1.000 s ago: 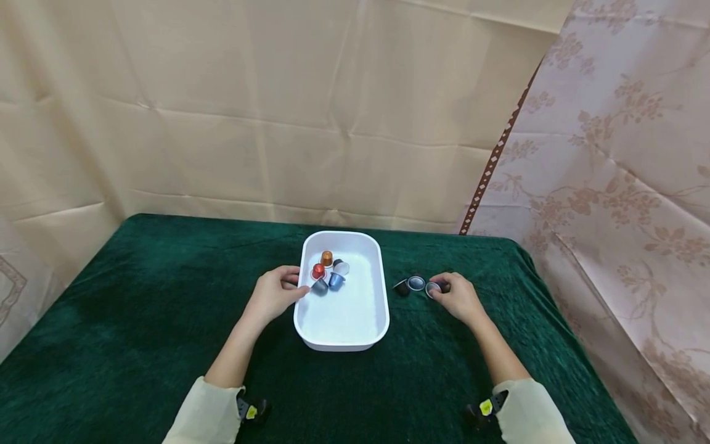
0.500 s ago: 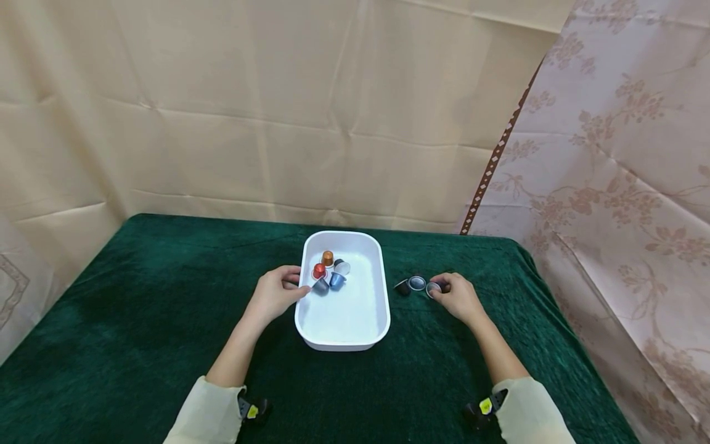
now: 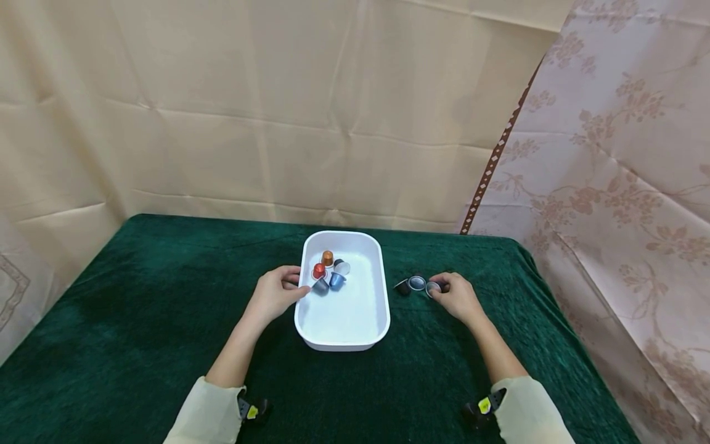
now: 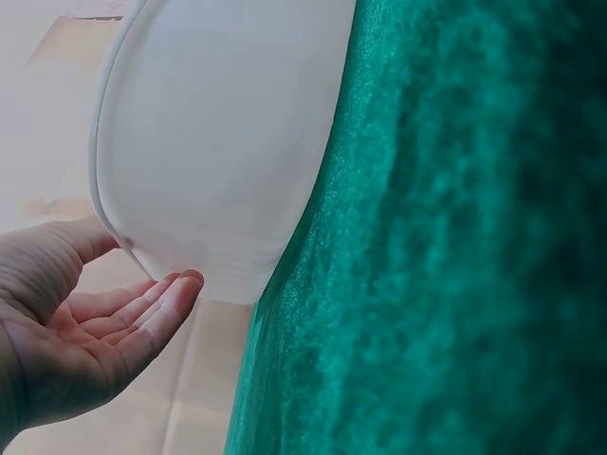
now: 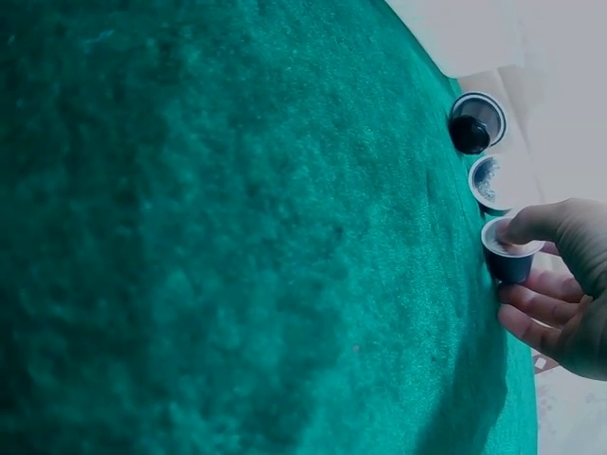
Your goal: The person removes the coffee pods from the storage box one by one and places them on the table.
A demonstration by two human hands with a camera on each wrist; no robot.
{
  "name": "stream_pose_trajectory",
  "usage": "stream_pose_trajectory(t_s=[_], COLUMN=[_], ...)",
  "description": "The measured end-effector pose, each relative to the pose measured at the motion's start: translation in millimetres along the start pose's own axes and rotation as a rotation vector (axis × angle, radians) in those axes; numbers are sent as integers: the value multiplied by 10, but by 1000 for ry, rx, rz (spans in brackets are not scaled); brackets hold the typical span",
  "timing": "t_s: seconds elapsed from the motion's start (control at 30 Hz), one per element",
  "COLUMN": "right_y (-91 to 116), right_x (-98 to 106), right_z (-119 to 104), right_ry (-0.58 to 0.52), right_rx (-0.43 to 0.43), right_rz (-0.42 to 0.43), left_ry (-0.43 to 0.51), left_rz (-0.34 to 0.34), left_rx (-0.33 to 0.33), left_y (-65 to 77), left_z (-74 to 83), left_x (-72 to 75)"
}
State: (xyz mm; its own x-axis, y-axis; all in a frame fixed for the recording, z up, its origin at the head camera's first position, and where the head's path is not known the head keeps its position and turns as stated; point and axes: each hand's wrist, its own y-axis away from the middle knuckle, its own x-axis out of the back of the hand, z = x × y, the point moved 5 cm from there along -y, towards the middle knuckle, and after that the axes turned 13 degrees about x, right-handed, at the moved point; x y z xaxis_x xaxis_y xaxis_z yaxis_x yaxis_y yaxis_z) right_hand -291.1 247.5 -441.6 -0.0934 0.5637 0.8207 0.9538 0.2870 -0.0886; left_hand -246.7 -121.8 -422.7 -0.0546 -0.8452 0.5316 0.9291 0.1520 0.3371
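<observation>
A white tray (image 3: 342, 320) holds several coffee capsules toward its left side, among them an orange one (image 3: 327, 258), a red one (image 3: 318, 270), a blue one (image 3: 336, 282) and a grey one (image 3: 320, 286). My left hand (image 3: 278, 291) grips the tray's left rim, thumb at the edge; the left wrist view shows its fingers (image 4: 152, 327) against the outer wall. Right of the tray, my right hand (image 3: 458, 297) pinches a dark coffee capsule (image 5: 509, 265) with a silver lid, thumb on the lid. Beside it are another lid-up capsule (image 3: 416, 283) and a black capsule (image 3: 402, 287) tipped over.
A dark green velvet cloth (image 3: 166, 308) covers the table, with its far edge just behind the tray. Behind that hangs a beige curtain (image 3: 277, 123). A pinkish floral cloth (image 3: 627, 154) hangs along the right side.
</observation>
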Motion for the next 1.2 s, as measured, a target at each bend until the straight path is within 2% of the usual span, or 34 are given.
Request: stream_pose_trajectory(t_s=[0.67, 1.2], right_y=[7, 36], right_x=[16, 127], right_z=[-17, -48], right_ry=[7, 38], right_rx=[33, 47], right_rz=[21, 55], left_ry=[-4, 5], left_rz=[0, 0], left_rx=[-11, 1], left_y=[10, 6], left_z=[-9, 19], left_x=[1, 5])
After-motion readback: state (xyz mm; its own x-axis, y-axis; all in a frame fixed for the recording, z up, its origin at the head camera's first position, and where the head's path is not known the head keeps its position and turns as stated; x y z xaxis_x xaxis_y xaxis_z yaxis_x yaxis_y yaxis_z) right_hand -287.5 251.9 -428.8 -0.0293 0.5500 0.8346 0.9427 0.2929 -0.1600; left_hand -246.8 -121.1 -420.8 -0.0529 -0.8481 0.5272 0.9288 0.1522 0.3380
